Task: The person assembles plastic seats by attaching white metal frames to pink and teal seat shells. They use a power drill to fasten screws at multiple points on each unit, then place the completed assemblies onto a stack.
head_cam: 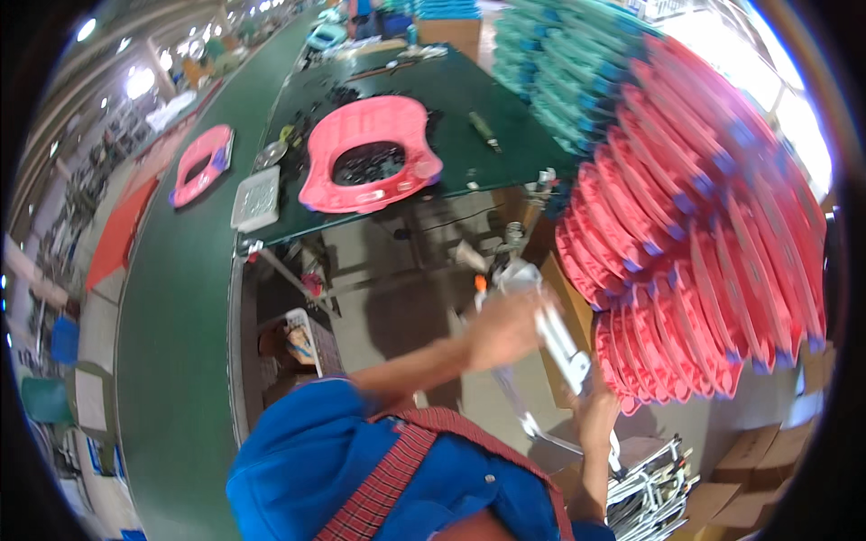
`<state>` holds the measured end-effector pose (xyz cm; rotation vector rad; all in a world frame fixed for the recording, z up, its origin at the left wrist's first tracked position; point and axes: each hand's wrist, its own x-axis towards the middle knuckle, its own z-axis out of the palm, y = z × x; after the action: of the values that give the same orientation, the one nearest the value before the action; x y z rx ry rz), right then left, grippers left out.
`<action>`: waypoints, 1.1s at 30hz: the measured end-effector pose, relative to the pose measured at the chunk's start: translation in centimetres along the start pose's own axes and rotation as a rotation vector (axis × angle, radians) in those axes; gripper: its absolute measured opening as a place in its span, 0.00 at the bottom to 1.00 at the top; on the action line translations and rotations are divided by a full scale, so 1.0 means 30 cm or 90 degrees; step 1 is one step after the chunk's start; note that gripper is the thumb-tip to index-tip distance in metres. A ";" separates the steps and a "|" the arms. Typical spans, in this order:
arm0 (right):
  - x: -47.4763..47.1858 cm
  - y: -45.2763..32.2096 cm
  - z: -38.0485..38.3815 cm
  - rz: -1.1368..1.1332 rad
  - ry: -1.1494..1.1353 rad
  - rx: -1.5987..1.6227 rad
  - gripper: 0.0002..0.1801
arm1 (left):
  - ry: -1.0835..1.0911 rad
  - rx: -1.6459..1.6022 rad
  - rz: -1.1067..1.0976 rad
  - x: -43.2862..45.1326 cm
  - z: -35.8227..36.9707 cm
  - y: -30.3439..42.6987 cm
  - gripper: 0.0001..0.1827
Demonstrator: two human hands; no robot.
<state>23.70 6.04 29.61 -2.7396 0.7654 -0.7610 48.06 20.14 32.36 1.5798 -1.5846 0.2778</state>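
Note:
Both of my hands are on a white tubular frame (563, 343), held in front of me to the right of my body. My left hand (511, 328) is blurred by motion and closes around the frame's upper part, near a small orange tip (480, 283). Lower and further right, my right hand (597, 406) grips the frame's other end. A thin leg of the frame hangs down to a white joint. Blur hides the exact grip of the fingers. Beyond my hands, a pink plastic seat (369, 152) with an oval opening lies on a green-topped table (500, 166).
Stacked pink seats (666, 257) lean close at my right, with turquoise ones (575, 67) behind. White frames (653, 497) and cardboard boxes (751, 460) lie low right. A green conveyor belt (179, 324) carries another pink seat (203, 166). A tray of small parts (257, 198) and a screwdriver (484, 132) lie nearby.

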 end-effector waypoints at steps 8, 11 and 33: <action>0.649 -0.349 0.429 0.362 -0.051 0.707 0.17 | 0.336 -0.425 -0.818 -0.665 -0.496 -0.804 0.30; 0.839 -0.388 0.625 0.373 -0.071 0.735 0.20 | 0.306 -0.362 -0.850 -0.586 -0.708 -0.953 0.23; 2.717 -1.505 2.030 -0.373 -0.266 0.333 0.33 | 0.458 -0.287 -1.155 -0.373 -1.182 -1.779 0.26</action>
<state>134.97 4.09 26.84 -2.4815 -0.3016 -0.3673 108.46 43.04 24.77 1.6285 0.5709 -0.4500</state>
